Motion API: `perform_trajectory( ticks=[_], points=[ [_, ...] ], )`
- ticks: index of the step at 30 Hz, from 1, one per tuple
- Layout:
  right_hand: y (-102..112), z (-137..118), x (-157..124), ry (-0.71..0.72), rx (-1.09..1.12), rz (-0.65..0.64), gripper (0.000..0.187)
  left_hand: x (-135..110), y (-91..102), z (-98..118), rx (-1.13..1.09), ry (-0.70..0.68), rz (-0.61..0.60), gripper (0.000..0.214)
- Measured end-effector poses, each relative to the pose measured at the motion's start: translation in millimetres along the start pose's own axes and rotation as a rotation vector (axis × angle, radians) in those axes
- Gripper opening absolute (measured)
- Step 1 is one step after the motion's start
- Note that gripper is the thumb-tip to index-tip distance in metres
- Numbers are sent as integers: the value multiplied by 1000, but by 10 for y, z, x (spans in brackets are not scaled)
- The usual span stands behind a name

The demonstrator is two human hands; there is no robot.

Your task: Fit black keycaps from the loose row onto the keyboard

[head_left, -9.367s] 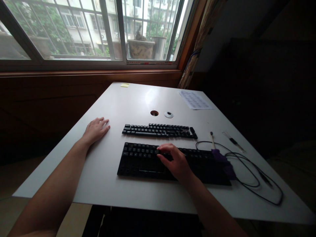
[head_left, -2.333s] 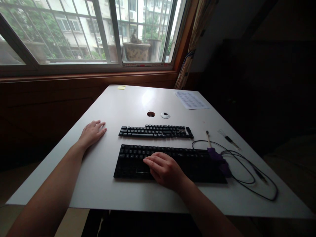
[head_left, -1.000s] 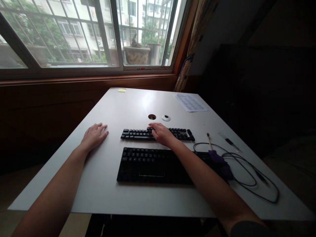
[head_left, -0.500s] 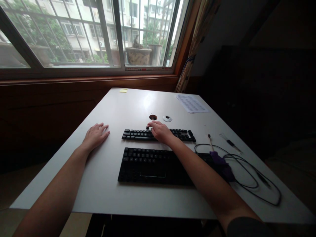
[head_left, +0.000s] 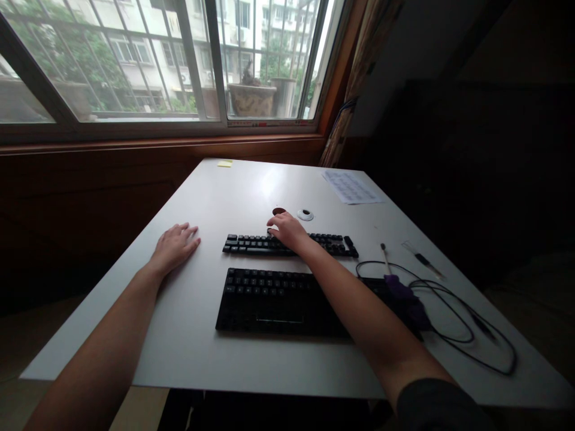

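My left hand [head_left: 176, 246] lies flat on the white table [head_left: 188, 323], fingers spread, holding nothing. Beyond the keyboard, my right hand [head_left: 290, 230] hovers over rows of black keycaps [head_left: 251, 242] laid out on the tabletop. Its thumb and fingers look apart, and a small black keycap [head_left: 270, 231] sits right by the thumb tip. The hand hides the middle of these rows. Closer to me is a black keyboard [head_left: 265, 305], with keycaps on its upper left part and a dark, bare-looking lower part. My right forearm crosses over its right side.
A purple cloth [head_left: 402, 293] and a looped black cable [head_left: 471, 341] lie at the right, near a cotton-tipped stick [head_left: 384, 254] and a wire-ended tool [head_left: 422, 260]. Farther back are a table hole [head_left: 278, 211], a round white cover [head_left: 305, 214], papers [head_left: 353, 187] and yellow notes [head_left: 224, 163].
My right hand has lifted slightly away, and its fingers have drawn apart from the small keycap. My left hand stays in place. The view has shifted very slightly.
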State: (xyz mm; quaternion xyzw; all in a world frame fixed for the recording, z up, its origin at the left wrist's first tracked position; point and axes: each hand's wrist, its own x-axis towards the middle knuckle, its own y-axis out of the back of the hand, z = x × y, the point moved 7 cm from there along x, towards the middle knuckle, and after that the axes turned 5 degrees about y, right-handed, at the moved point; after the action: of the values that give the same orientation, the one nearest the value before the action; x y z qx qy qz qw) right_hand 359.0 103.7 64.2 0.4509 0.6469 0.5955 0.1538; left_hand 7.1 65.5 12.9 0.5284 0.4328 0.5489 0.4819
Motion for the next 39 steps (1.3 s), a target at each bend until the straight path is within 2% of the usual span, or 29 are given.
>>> perform_trajectory(
  ticks=[5, 9, 15, 21, 24, 27, 35, 39],
  points=[
    [-31, -6, 33, 8, 15, 26, 16, 3, -8, -3, 1, 3, 4, 61],
    [24, -42, 30, 51, 68, 80, 18, 3, -2, 0, 3, 6, 8, 59],
    [243, -168, -79, 149, 204, 206, 18, -1, 9, 4, 5, 9, 3, 59],
    [518, -383, -328, 211, 399, 326, 15, -4, 18, 10, 0, 7, 1, 60],
    [636, -448, -474, 177, 570, 397, 15, -8, 21, 10, 0, 7, 1, 60],
    [676, -466, -599, 93, 704, 398, 14, -10, 24, 11, 1, 6, 2, 60],
    [561, -435, -955, -117, 1166, 323, 18, -14, 36, 19, -1, -1, 8, 61],
    [580, -568, -1149, -116, 1306, 334, 16, -12, 35, 13, -1, 2, 10, 62]
  ],
)
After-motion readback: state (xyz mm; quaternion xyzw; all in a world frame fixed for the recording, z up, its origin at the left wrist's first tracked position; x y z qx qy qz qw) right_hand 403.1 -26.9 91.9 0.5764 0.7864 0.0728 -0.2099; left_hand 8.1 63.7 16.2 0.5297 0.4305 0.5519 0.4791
